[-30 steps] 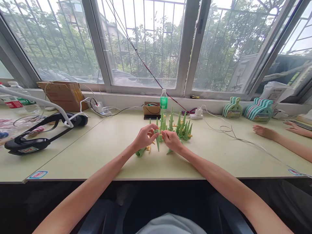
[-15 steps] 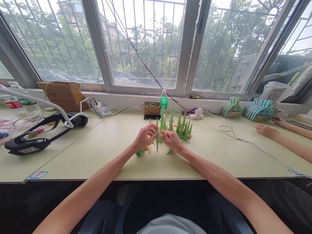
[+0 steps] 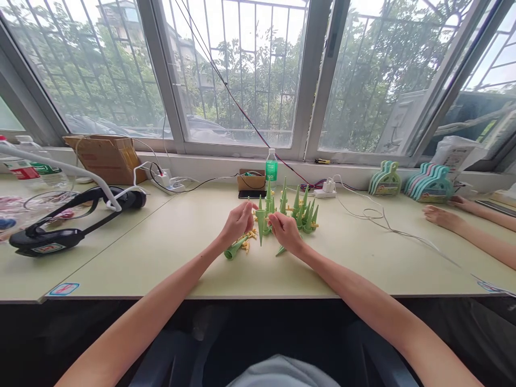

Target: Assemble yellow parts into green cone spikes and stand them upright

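Observation:
Tip down between my two hands hangs a green plastic plant-watering spike, its wide end up. My right hand is closed in a pinch at its right side, where a bit of yellow shows by the fingertips. Just left of the spike, my left hand has its fingers drawn together; whatever they pinch is hidden. Below that hand lie a loose green spike and several small yellow valves. Behind my hands, several green spikes stand point up, some with yellow valves fitted. Another spike tip shows under my right hand.
A green-labelled bottle, a small cardboard box and a dark phone are at the back. White cables and hangers lie right, near another person's hands. A black headset rests left.
My left fingers have come off the front of the spike and closed together just left of it. The spike has risen slightly; my right hand stays nearly still.

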Motion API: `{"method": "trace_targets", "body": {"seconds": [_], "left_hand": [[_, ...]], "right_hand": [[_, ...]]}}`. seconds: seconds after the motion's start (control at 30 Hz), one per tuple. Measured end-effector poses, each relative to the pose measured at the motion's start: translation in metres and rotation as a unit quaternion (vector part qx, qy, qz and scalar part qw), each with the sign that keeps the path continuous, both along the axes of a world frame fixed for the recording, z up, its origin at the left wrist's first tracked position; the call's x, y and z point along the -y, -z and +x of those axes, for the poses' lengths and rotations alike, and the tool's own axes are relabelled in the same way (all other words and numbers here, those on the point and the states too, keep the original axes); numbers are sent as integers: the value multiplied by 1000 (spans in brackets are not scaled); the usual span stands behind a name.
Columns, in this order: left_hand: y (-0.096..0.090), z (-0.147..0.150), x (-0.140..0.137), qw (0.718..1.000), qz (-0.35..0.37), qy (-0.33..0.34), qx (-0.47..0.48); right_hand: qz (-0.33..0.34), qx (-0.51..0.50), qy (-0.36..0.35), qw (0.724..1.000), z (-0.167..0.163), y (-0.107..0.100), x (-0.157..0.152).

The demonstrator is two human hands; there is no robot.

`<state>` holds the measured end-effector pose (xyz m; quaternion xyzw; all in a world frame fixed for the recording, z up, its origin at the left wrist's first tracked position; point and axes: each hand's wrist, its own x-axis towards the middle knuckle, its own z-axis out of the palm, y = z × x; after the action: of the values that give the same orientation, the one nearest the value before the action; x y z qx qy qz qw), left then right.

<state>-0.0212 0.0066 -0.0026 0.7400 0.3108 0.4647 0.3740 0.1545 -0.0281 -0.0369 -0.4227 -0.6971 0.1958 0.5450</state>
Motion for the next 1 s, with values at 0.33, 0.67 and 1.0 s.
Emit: {"method": "trace_targets", "body": {"seconds": [0.33, 0.67, 1.0], "left_hand": [[-5, -1, 4, 980, -160, 116, 29], [-3, -2, 1, 948, -247, 198, 20], [-4, -4, 0, 950, -240, 199, 29]], "right_hand": [[11, -2, 1, 1000, 0, -1, 3], [11, -6, -13, 1000, 0, -3, 5], [-2, 1, -39, 999, 1, -3, 3]]}}
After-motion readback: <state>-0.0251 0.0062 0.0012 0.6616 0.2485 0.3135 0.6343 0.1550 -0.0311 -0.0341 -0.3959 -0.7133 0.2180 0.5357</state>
